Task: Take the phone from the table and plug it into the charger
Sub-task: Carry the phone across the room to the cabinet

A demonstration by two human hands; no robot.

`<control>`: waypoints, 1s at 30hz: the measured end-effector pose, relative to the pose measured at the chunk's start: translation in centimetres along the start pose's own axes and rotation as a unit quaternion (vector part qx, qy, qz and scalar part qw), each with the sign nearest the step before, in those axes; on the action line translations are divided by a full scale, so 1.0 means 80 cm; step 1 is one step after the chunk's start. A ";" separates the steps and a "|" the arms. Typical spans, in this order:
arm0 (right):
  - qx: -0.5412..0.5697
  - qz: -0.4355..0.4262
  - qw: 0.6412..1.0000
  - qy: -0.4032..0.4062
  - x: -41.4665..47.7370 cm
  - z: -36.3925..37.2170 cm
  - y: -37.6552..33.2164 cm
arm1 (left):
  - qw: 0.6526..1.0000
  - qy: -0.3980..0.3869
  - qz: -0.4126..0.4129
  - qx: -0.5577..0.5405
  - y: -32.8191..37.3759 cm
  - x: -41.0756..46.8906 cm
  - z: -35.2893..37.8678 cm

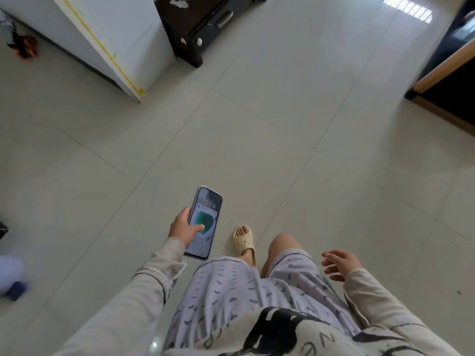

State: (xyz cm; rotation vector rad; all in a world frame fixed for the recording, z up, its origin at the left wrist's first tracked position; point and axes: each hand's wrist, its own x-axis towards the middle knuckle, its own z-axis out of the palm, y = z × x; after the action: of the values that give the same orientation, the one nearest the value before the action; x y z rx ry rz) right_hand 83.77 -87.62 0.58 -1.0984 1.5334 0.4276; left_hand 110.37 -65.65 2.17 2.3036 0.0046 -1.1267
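My left hand (183, 227) grips a phone (205, 217) with its lit screen facing up, the thumb lying across the glass. I hold it low in front of my body, above the tiled floor. Off to the right, by my hip, my right hand (339, 264) hangs with fingers spread and nothing in it. No charger or cable shows anywhere in the view.
I stand on pale floor tiles (282, 140), one foot in a beige slipper (244, 242). A white appliance (102, 42) and a dark cabinet (205, 24) stand at the upper left. A wood-edged dark piece of furniture (442, 73) is at the right. A purple object (11, 276) lies at the left edge.
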 end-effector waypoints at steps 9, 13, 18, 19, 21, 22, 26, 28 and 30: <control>0.016 0.000 1.000 0.022 0.062 -0.052 -0.128 | 1.000 0.005 0.008 -0.027 0.140 0.081 0.002; -0.036 -0.011 0.999 0.001 0.100 -0.067 -0.213 | 0.999 0.014 -0.028 -0.031 0.184 0.115 0.014; -0.108 -0.052 0.991 -0.052 0.141 -0.096 -0.345 | 0.994 0.031 -0.095 -0.033 0.235 0.146 0.027; -0.121 -0.069 0.988 -0.066 0.148 -0.102 -0.373 | 0.993 0.034 -0.106 -0.034 0.246 0.152 0.030; -0.138 -0.101 0.982 -0.081 0.160 -0.112 -0.422 | 0.991 0.041 -0.120 -0.032 0.265 0.161 0.032; -0.143 -0.114 0.979 -0.085 0.166 -0.117 -0.445 | 0.991 0.046 -0.125 -0.032 0.275 0.168 0.033; -0.130 -0.141 0.977 -0.090 0.189 -0.133 -0.518 | 0.989 0.057 -0.130 -0.036 0.312 0.194 0.031; -0.122 -0.142 0.978 -0.094 0.203 -0.139 -0.549 | 0.988 0.063 -0.132 -0.040 0.334 0.212 0.027; -0.125 -0.139 0.978 -0.097 0.216 -0.142 -0.573 | 0.988 0.067 -0.132 -0.045 0.355 0.231 0.022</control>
State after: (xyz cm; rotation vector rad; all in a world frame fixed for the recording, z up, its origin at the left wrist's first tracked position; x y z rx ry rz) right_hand 116.17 -126.08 1.59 -1.4016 1.1546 0.5267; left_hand 127.89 -94.65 1.80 2.3400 0.4149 -1.0694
